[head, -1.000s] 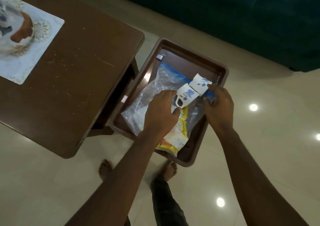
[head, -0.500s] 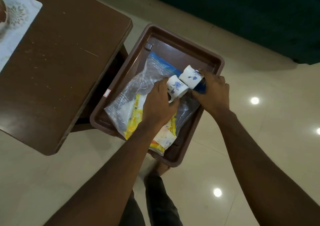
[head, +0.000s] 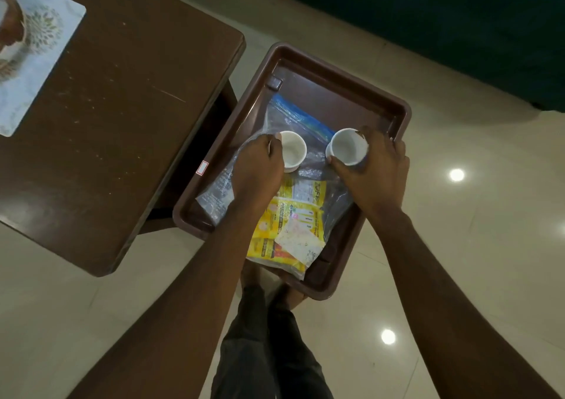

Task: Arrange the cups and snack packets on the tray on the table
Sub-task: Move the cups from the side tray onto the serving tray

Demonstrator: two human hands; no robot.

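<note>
Cups: white, upright, mouths up.

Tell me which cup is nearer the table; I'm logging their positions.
The left-hand cup, gripped by the left hand, on the tray's table side. The right-hand cup, in the right hand, is by the opposite rim.

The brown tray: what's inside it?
Left hand grips one white cup, right hand another, over a clear bag and yellow snack packets. Arms hide part of the bag.
</note>
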